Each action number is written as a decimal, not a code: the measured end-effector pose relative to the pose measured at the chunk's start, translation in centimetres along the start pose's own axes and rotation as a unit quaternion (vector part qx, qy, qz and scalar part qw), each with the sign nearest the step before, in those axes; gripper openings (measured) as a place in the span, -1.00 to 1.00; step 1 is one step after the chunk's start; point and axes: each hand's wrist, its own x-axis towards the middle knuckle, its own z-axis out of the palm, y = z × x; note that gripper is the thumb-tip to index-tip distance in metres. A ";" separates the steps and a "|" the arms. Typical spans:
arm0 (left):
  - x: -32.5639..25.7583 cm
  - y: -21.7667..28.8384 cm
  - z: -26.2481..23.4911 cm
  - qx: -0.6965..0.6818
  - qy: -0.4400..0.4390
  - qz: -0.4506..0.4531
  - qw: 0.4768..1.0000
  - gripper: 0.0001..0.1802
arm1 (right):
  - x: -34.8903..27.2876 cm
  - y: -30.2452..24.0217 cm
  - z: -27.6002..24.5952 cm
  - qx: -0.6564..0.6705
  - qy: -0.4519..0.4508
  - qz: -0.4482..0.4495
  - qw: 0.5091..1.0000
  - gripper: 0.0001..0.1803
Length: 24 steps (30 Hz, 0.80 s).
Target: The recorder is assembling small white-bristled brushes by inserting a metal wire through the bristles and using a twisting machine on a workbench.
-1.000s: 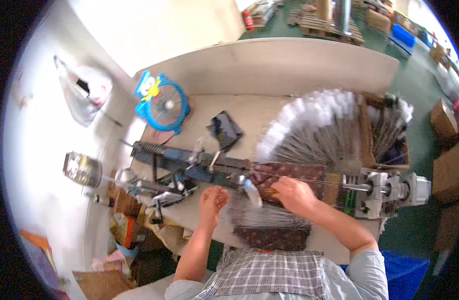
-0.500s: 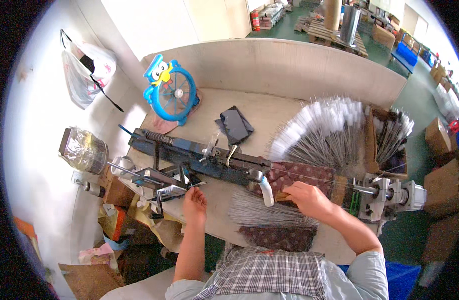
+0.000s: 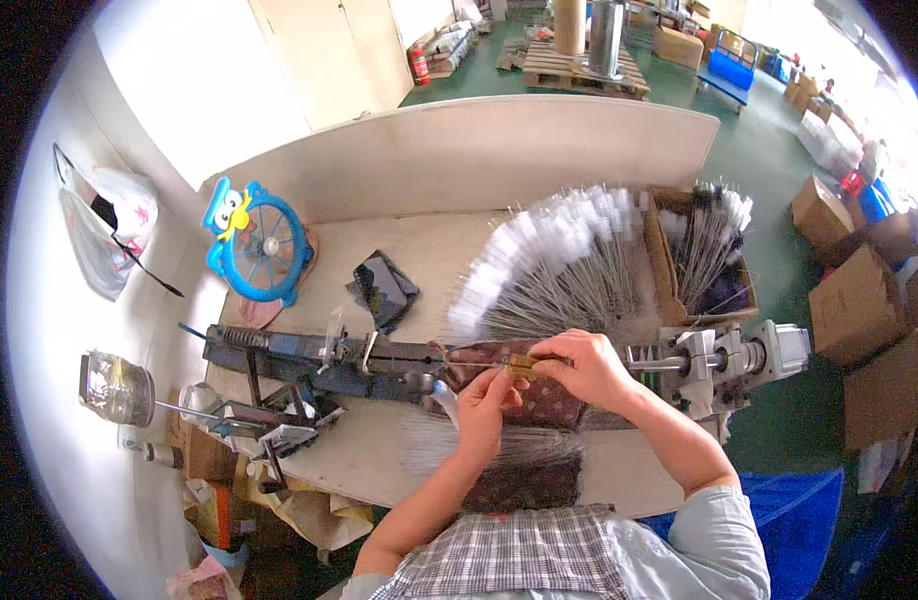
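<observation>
- Brass fitting (image 3: 522, 366), small and yellowish, sits pinched between our two hands just above the dark patterned cloth (image 3: 539, 400) at the middle of the tabletop (image 3: 379, 460).
- Our right hand (image 3: 579, 365) is closed on that fitting from the right, fingers curled around it.
- Our left hand (image 3: 482, 410) comes up from below with its fingertips together on the fitting's left end, where a thin wire runs off to the left.
- Just left of the hands lies a long dark metal jig (image 3: 319, 355) with a spring at its far left end.
- Right of the hands stands a grey motor assembly (image 3: 739, 355) with a shaft pointing toward them.
- Behind the hands spreads a fan of thin rods with white tips (image 3: 549, 270); a cardboard box (image 3: 664, 265) beside it holds more.
- More thin rods (image 3: 449, 455) lie near our left wrist.
- Farther left are a black phone (image 3: 384, 290), a blue bird-shaped fan (image 3: 259, 245) and a glass jar (image 3: 114, 388).
</observation>
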 end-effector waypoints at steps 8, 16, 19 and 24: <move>0.5 -1.2 0.8 0.066 -0.028 0.014 0.997 -0.78 | -0.7 0.4 -1.5 0.108 -0.019 0.055 0.992 -0.78; -0.5 1.5 -0.9 -0.008 0.137 -0.002 0.990 -0.83 | 0.3 -0.1 -0.8 -0.091 0.059 -0.174 0.979 -0.81; -0.6 2.5 -0.8 -0.055 0.150 -0.028 0.987 -0.81 | 2.5 -1.3 1.5 -0.154 0.089 -0.171 0.969 -0.82; -0.7 2.7 -1.1 -0.104 0.114 -0.065 0.986 -0.80 | 3.8 -1.3 5.2 -0.116 -0.004 -0.097 0.988 -0.80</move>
